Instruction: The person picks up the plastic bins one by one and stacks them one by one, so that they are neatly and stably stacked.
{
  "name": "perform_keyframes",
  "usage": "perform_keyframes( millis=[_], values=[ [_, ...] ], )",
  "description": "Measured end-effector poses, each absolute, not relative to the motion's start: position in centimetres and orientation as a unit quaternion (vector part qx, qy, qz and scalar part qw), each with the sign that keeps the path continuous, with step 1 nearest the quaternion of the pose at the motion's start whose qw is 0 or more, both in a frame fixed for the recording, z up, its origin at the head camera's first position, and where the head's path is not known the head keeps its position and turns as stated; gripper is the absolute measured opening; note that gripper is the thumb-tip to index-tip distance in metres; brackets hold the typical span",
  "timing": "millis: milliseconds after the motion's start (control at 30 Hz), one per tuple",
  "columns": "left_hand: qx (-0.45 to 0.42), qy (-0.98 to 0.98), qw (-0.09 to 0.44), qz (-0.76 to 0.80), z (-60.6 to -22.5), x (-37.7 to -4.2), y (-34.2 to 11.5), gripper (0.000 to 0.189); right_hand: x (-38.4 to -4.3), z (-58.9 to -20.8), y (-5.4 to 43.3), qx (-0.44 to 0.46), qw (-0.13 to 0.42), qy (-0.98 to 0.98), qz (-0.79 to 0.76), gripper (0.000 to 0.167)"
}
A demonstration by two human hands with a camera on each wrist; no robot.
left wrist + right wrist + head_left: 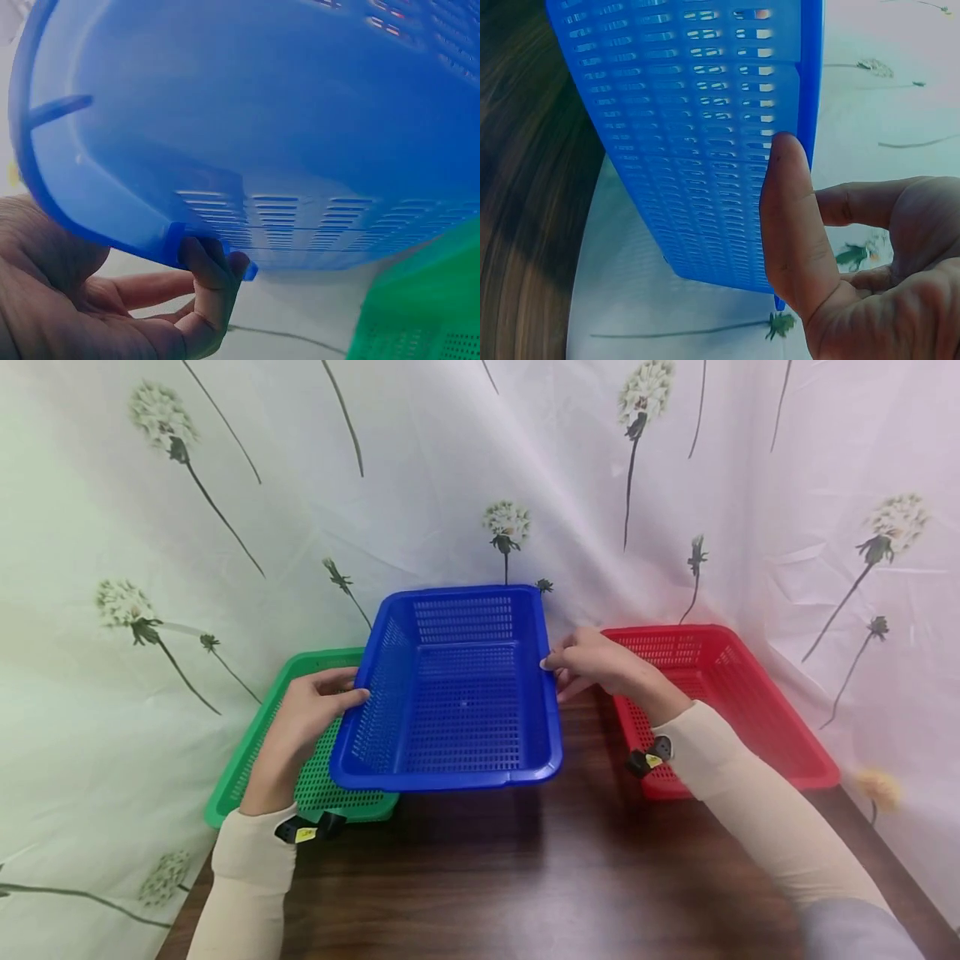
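Both hands hold a blue plastic basket (465,702) up above the table, its open top tilted toward me in the head view. On its left rim, the left hand (303,718) grips with the thumb on top; in the left wrist view curled fingers (210,285) hook under that rim. The right hand (600,664) pinches the opposite rim, and in the right wrist view a finger (787,217) lies against the slotted side wall. No items show inside the basket. Part of a green basket (322,777) is hidden behind the blue one and the left hand.
A red basket (750,718) sits on the right of the dark wooden table (480,877), partly behind the right forearm. The green basket lies on the left. A white curtain (450,468) printed with flowers hangs close behind and at both sides.
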State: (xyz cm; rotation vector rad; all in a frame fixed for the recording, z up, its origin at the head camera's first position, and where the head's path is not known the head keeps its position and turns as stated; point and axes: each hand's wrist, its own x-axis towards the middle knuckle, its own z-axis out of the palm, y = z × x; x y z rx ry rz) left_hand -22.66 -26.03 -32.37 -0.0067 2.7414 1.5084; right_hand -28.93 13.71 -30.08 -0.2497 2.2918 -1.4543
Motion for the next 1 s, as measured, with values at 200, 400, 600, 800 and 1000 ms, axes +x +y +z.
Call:
perform_keyframes(
  millis=[200, 400, 600, 800, 1000],
  values=[
    [-0.02, 0.867, 0.0, 0.497, -32.0, -22.4, -27.7, 0.059, -28.9, -29.4, 11.8, -0.09, 0.214, 0.813, -0.533, 0.023],
    [-0.052, 0.862, -0.019, 0.505, -31.9, -22.4, -29.5, 0.062, -29.0, -29.3, 9.9, -0.086, 0.218, 0.801, -0.551, 0.018],
    [-0.074, 0.853, -0.021, 0.517, -31.5, -22.2, -31.3, 0.063, -29.0, -28.8, 8.0, -0.093, 0.225, 0.795, -0.556, 0.019],
    [-0.092, 0.835, -0.029, 0.541, -31.5, -22.0, -32.9, 0.063, -29.0, -28.4, 6.0, -0.098, 0.233, 0.787, -0.563, 0.016],
    [-0.118, 0.838, -0.04, 0.532, -31.4, -21.7, -34.6, 0.064, -29.1, -28.3, 3.8, -0.104, 0.239, 0.771, -0.582, 0.014]
  ],
)
